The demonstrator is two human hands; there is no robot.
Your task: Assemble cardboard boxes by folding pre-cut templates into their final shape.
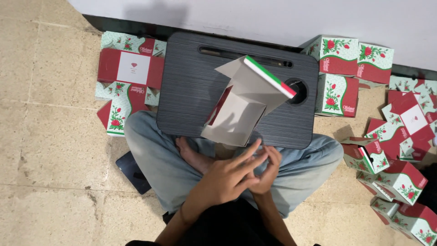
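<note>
nearest the camera, the left hand [227,175] and the right hand [268,171] meet above the crossed legs, fingers laced against each other and holding nothing; the left lies over the right, its index finger pointing up and forward. a bare foot [193,157] rests just left of them on the jeans, and a dark phone [132,172] lies on the floor beside the left knee.

just ahead of the hands, with a small gap, stands a half-folded carton blank [243,107] on the black lap desk [191,86]. its plain grey inner side faces the camera, its lower flap hangs over the desk's near edge, and its long axis runs from that edge up and away to the right, ending in a green, white and red strip near the desk's round cup hole [298,91]. the blank's lower edge sits almost straight ahead of both hands, and the left hand's raised fingertips come closest to it.

further out, flat printed blanks [129,73] with roses lie stacked left of the desk, and folded boxes [350,61] of the same print pile up on the right along the white wall [273,18].
</note>
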